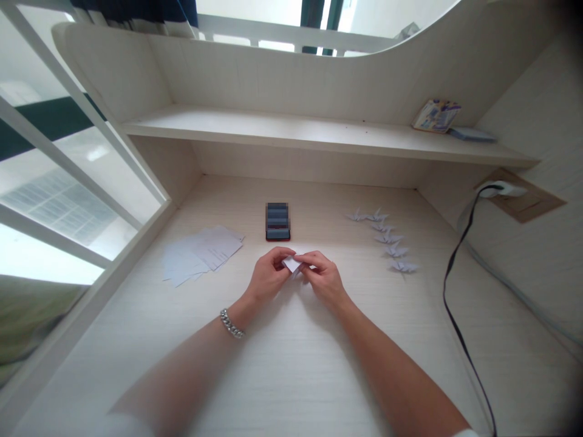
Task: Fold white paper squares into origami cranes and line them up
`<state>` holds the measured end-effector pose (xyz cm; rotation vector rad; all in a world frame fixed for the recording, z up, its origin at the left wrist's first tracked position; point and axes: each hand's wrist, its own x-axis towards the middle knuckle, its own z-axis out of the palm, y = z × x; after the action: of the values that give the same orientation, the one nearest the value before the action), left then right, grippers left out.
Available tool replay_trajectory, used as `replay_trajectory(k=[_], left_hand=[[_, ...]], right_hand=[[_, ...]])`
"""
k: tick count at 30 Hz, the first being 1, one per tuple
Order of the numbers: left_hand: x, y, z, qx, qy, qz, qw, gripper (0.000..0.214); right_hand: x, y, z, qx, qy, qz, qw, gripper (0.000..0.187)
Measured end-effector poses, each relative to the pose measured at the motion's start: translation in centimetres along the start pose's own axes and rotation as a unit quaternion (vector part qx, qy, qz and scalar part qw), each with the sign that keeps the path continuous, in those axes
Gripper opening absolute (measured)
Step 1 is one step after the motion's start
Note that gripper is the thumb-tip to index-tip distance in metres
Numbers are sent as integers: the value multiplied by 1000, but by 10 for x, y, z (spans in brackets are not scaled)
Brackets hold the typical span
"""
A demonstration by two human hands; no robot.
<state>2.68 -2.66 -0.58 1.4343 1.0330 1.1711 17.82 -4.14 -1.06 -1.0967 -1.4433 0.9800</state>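
White folded paper [292, 263] held above middle of tabletop [291, 376], pinched by left hand [272, 273] and right hand [324, 277] together. Dark phone-like object [277, 222] just beyond, closest obstacle. Overlapping loose sheets [216, 247] to left. Folded paper birds [394, 250] strung out at right. Farther right, black cable [445, 297] hangs from wall socket [542, 201]. Small box [435, 115] on shelf [273, 126].

Phone [277, 222] is blocking the way just beyond the left hand [265, 276], loose sheets [212, 250] are lying left, paper birds [388, 239] are lining the right, but a lane is running past the right hand [325, 279] between phone and birds, shelf [273, 126] is overhanging the back, cable [444, 294] is trailing far right
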Motion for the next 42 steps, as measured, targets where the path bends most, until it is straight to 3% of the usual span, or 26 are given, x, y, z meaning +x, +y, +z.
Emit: replay_trajectory(k=[6,11,24,30,42], left_hand=[[0,-1,0,11,12,-3,1000,14],[1,0,0,36,20,-11,999,16],[2,1,0,-142,-48,-77,986,41],[1,-1,0,-166,-45,-113,979,40],[2,-4,0,-171,-36,-120,977,33]], right_hand=[[2,3,-1,-4,15,14,1000,20],[2,2,-1,-19,4,24,1000,21],[7,11,0,83,41,113,989,33],[8,9,-2,108,50,116,986,31],[6,5,2,89,45,110,989,31]])
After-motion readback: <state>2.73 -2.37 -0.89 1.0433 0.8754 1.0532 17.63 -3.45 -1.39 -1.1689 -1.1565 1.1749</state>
